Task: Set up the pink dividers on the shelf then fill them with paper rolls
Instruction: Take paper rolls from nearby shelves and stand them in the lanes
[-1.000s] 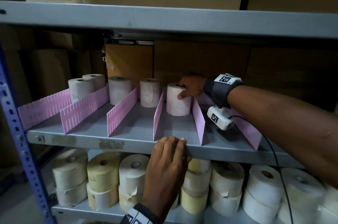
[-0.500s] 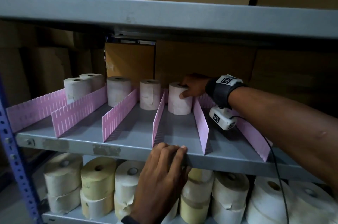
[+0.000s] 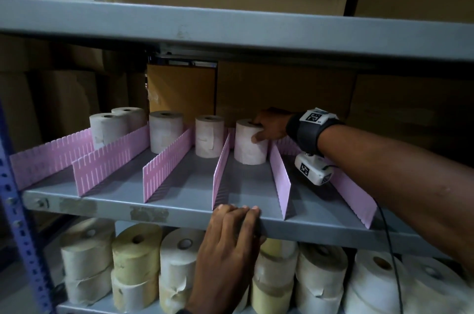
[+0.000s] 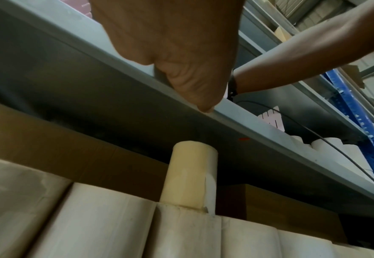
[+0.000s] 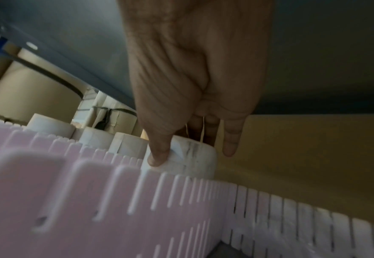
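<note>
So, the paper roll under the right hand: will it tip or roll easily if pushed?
The paper roll stands upright on its flat end, so probably will not roll. The dividers flank it closely, likely limiting sideways tipping. The right hand grips it.

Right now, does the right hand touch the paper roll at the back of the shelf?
Touching. In the head view, the right hand grips the paper roll, thumb on its side; the right wrist view agrees.

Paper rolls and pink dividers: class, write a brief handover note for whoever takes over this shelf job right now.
Right hand grips a paper roll standing at the back of the fifth lane.
Left hand rests its fingers on the shelf front edge, holding nothing.
Done: pink dividers stand; five rolls sit at the back.
Left: let go, fill the lanes; the rightmost holds no visible roll.
</note>
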Tool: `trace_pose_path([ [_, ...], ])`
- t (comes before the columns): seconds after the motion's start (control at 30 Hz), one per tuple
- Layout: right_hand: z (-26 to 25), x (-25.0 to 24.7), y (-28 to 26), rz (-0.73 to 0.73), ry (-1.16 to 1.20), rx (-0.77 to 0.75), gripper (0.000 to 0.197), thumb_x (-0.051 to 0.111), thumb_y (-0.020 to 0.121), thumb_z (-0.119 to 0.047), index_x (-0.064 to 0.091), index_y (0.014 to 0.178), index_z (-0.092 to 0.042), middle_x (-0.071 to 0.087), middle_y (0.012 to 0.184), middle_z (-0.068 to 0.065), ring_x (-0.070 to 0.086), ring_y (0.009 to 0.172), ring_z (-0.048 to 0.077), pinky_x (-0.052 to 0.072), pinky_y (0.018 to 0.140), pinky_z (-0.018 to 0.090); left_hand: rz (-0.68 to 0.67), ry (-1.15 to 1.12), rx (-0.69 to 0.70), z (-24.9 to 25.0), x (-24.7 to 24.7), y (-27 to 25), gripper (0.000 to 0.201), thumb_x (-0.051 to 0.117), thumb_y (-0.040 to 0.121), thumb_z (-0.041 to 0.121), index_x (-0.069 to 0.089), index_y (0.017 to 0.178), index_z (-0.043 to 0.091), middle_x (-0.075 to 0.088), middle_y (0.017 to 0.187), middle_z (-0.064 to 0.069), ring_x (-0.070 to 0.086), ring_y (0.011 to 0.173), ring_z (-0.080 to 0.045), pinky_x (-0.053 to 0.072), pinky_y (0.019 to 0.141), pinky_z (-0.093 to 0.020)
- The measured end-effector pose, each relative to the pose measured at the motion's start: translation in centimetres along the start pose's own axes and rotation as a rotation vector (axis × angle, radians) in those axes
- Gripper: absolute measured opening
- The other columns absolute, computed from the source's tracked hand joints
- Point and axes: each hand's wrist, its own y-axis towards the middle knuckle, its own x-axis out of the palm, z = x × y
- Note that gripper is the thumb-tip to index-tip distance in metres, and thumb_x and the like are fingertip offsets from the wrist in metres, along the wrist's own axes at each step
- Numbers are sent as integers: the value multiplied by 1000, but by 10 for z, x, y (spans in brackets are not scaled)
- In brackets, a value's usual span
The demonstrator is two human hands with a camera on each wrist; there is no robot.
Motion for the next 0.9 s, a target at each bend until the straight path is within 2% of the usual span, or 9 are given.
trace_pose_path([
  [0.07, -5, -5, -10, 4, -39, 4, 58, 63, 93, -44, 52, 140, -11, 54, 141, 14, 53, 124, 32, 43, 104, 35, -26, 7, -7, 2, -4, 2, 38, 60, 99, 31, 73, 124, 4, 69, 114, -12, 65, 110, -37, 56, 95, -45],
  [0.17, -15, -18, -34, 14, -34, 8, 55, 62, 94, -45, 57, 134, -8, 59, 135, 14, 57, 118, 31, 47, 101, 40, -74, 34, -41, 8, -12, 7, 38, 65, 95, 29, 73, 123, 5, 68, 114, -11, 63, 111, -36, 54, 98, -45],
  [0.3, -28, -33, -88, 18, 19, 11, 54, 59, 95, -44, 53, 139, -15, 56, 138, 7, 58, 117, 25, 47, 98, 35, -148, 40, -73, 15, -22, 8, 64, 93, 60, 9, 74, 121, 2, 70, 113, -14, 69, 108, -39, 57, 96, -55],
  [0.4, -36, -41, -145, 93, -6, -10, 48, 60, 92, -50, 58, 130, -22, 63, 126, 4, 59, 103, 18, 50, 87, 35, -206, 9, -62, 21, -41, 6, 72, 98, 53, 15, 75, 119, 2, 72, 119, -16, 70, 114, -40, 59, 88, -57],
  [0.5, -45, -39, -204, 179, -12, -23, 45, 59, 90, -56, 62, 124, -27, 63, 128, -2, 58, 114, 18, 51, 94, 44, -233, -65, -67, 26, -62, -4, 64, 99, 55, 16, 77, 114, 2, 71, 124, -20, 70, 115, -42, 61, 81, -57],
  [0.6, -55, -26, -263, 253, 5, 21, 53, 51, 89, -63, 58, 133, -33, 58, 137, -12, 51, 126, 11, 45, 103, 39, -230, -194, -76, 35, -83, -20, 51, 92, 69, 18, 76, 115, 4, 70, 126, -19, 69, 116, -40, 61, 83, -55],
  [0.73, -71, 3, -344, 359, 109, 136, 59, 41, 83, -71, 64, 124, -36, 65, 124, -18, 58, 114, 6, 51, 93, 36, -208, -402, -123, 58, -113, -38, 36, 64, 87, 34, 77, 112, 12, 72, 119, -9, 74, 103, -29, 63, 76, -39],
  [0.8, -77, 16, -376, 398, 150, 199, 55, 44, 83, -70, 67, 119, -35, 69, 116, -16, 62, 106, 7, 53, 87, 36, -195, -474, -130, 75, -122, -39, 37, 58, 88, 38, 77, 110, 16, 72, 115, -3, 74, 97, -24, 61, 71, -30],
  [0.9, -73, 30, -420, 443, 199, 299, 44, 57, 86, -60, 72, 116, -31, 72, 112, -13, 66, 103, 9, 55, 86, 37, -199, -572, -133, 106, -126, -37, 31, 61, 89, 37, 78, 108, 20, 71, 113, 3, 72, 98, -19, 52, 77, -26],
])
